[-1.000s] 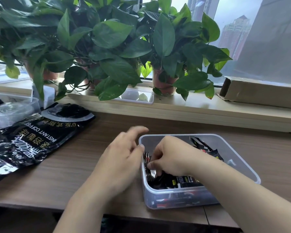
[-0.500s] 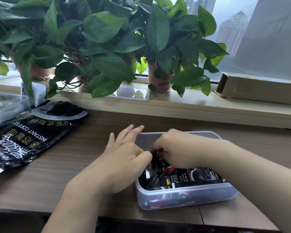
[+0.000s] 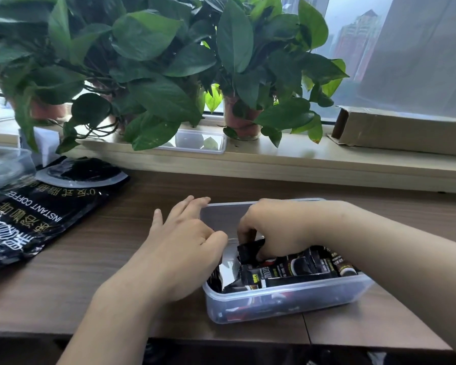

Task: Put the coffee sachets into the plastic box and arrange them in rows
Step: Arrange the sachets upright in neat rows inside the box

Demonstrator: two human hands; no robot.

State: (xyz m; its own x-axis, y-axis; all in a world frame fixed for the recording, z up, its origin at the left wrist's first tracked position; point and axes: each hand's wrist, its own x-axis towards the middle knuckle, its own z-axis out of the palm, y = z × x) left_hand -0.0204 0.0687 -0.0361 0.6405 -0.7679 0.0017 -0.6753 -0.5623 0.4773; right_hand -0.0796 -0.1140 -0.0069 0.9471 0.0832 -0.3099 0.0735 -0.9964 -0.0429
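Now the right hand (image 3: 274,230) is down inside the plastic box (image 3: 287,296), fingers curled and pinching one black coffee sachet (image 3: 250,251) by its upper end, tilted up near the box's left side. The left hand (image 3: 184,243) lies against the box's left wall, fingers straight and together, thumb at the rim, gripping nothing. More sachets (image 3: 300,271) lie packed along the near wall, below the right wrist. The box sits on the wooden table (image 3: 116,259), and well off to the left lies a big black instant coffee bag (image 3: 37,214). Beyond, leafy potted plants (image 3: 156,61) line the windowsill (image 3: 327,164), with a cardboard box (image 3: 400,130) to their right.
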